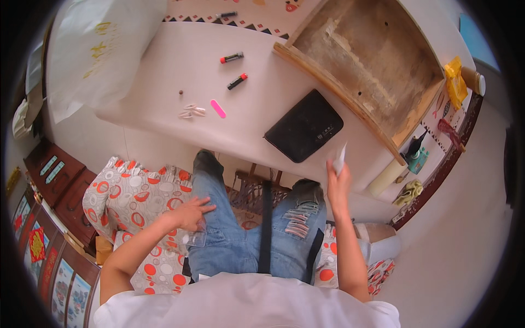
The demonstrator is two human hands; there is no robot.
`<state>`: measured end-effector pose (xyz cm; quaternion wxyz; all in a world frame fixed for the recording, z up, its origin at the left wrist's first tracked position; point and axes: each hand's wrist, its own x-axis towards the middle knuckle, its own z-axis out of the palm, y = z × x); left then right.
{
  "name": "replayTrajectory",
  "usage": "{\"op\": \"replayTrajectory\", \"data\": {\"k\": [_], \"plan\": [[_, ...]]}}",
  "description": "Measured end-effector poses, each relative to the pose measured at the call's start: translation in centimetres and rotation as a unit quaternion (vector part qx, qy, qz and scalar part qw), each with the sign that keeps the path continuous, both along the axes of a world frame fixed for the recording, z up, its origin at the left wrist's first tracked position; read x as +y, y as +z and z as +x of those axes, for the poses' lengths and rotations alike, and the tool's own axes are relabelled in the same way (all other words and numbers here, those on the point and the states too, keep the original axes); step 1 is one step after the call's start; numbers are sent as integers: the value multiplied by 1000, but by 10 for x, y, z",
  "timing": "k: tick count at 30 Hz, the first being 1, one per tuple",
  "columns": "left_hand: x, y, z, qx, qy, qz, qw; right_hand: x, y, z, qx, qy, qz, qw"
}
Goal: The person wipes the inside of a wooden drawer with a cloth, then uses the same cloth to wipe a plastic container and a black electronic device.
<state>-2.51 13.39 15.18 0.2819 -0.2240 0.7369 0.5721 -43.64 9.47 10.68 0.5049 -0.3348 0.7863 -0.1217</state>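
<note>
My left hand rests on my left thigh with its fingers apart. A clear plastic packet lies just below it, partly under the palm. My right hand, raised at the table's front edge, grips a thin white piece of paper or tissue. Just beyond it on the table lies a black case with rounded corners. A pink nail file or similar strip sits farther left. Beside that are several small pale pointed pieces and a tiny brown bead-like thing.
Two black-and-red batteries lie mid-table, and another battery lies farther back. A wooden drawer takes up the right. Near its corner are a green bottle and a yellow packet. A large white bag covers the left.
</note>
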Motion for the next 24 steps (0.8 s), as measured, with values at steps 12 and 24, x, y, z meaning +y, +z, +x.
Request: {"op": "replayTrajectory", "data": {"k": [12, 24], "plan": [[26, 43, -1, -181, 143, 559, 797, 163, 103, -46, -239, 435, 92, 863], [-14, -16, -19, 78, 222, 16, 972, 212, 114, -79, -135, 157, 284, 936]]}}
